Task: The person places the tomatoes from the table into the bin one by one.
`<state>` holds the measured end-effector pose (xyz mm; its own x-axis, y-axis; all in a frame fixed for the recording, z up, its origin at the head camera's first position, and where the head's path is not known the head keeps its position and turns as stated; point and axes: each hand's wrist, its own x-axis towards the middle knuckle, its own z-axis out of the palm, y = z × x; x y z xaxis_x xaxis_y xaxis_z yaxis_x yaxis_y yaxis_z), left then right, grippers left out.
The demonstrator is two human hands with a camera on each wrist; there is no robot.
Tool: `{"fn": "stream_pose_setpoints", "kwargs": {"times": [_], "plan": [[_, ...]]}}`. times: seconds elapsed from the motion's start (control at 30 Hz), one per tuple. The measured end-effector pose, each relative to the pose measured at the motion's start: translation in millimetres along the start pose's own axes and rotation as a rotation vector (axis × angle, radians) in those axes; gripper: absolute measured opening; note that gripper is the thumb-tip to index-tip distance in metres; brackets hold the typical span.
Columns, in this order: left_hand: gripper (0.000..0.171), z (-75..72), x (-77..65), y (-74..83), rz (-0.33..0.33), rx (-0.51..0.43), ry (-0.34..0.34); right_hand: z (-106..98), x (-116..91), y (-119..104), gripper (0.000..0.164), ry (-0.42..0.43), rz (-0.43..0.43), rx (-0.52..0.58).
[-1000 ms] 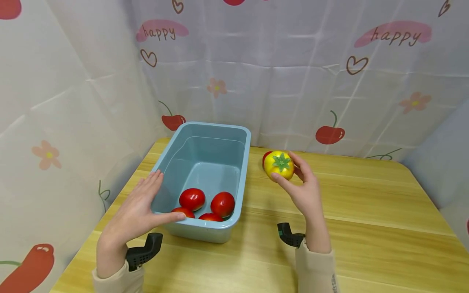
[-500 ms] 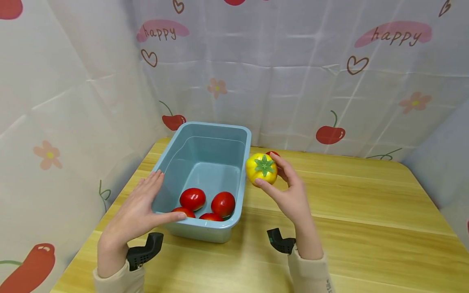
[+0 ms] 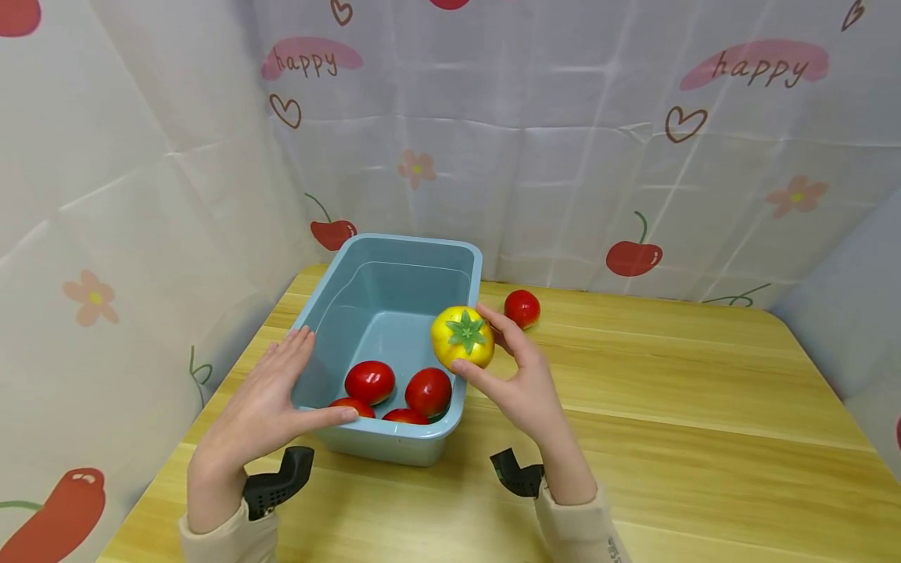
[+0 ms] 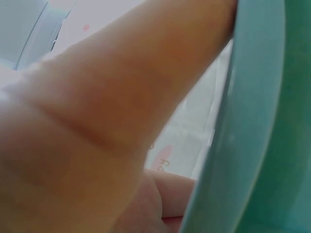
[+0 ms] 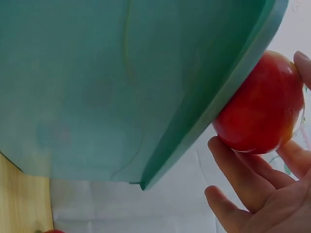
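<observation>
In the head view my right hand (image 3: 517,379) pinches a tomato (image 3: 449,328) between thumb and fingers. Its upward side is yellow with a green star-shaped leaf; the right wrist view shows the underside of the tomato (image 5: 265,104) as red. It is above the right rim of a light blue bin (image 3: 404,239). My left hand (image 3: 263,399) rests at the bin's near left corner, fingers straight along the left side and thumb on the near rim. Inside, several red tomatoes (image 3: 370,381) lie near the front, some partly hidden by the near wall.
One more red tomato (image 3: 522,310) sits on the wooden table (image 3: 676,407), to the right of the bin's far end. A printed curtain (image 3: 521,180) stands behind the table and along its left side.
My right hand has carried the yellow-topped tomato leftward from beside the bin to above its right rim. The red tomato behind it has come into full view. My left hand stays put.
</observation>
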<state>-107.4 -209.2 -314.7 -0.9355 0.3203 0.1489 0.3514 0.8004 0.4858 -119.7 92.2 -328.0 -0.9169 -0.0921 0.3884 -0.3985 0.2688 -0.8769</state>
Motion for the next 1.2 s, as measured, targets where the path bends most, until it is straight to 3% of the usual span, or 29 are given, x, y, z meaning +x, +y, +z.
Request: {"fn": "stream_pose_setpoints", "kwargs": {"times": [0.23,0.47,0.6,0.9,1.2], "plan": [[0.109,0.5,0.3,-0.6,-0.002,0.002,0.002,16,-1,8,0.064,-0.055,-0.033,-0.011],[0.110,0.9,0.2,-0.9,-0.007,-0.005,0.004,28,-3,7,0.063,-0.083,0.008,-0.144],[0.109,1.1,0.7,-1.3,-0.005,0.001,0.005,31,-4,8,0.061,-0.092,0.011,-0.163],[0.109,1.6,1.3,-2.3,-0.001,0.003,0.006,25,0,12,0.058,-0.068,0.049,-0.136],[0.109,1.3,0.7,-1.5,-0.006,0.004,0.002,5,12,26,0.062,0.000,0.054,-0.126]]}}
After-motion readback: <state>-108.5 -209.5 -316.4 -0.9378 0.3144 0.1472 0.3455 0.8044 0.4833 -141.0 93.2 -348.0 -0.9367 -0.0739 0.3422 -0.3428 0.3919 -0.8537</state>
